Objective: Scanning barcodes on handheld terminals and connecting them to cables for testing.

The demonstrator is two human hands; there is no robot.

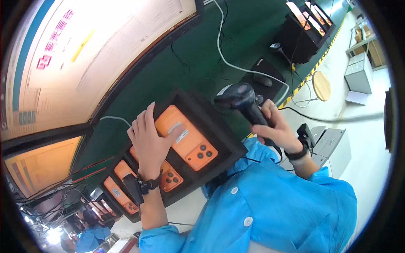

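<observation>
My right hand (277, 131) is wrapped round the grip of a black handheld barcode scanner (241, 98), its head pointing left over the tray's far right corner. My left hand (147, 139) lies over a black foam tray (225, 148), fingers stretched out and thumb at the white label (176, 131) on an orange phone (195, 143). That phone rests back up, its camera cluster toward me. Partly under my left hand is a second orange phone (171, 178). Two more orange phones, one beside my wrist (123, 169) and one at the left end (120, 195), lie in the tray.
A large lit monitor (97, 50) fills the upper left, with a smaller screen (46, 162) below it. On the green table are a mouse (262, 79) on a black pad and a white cable (225, 59). Another phone tray (310, 27) stands far right, near a stool (321, 85).
</observation>
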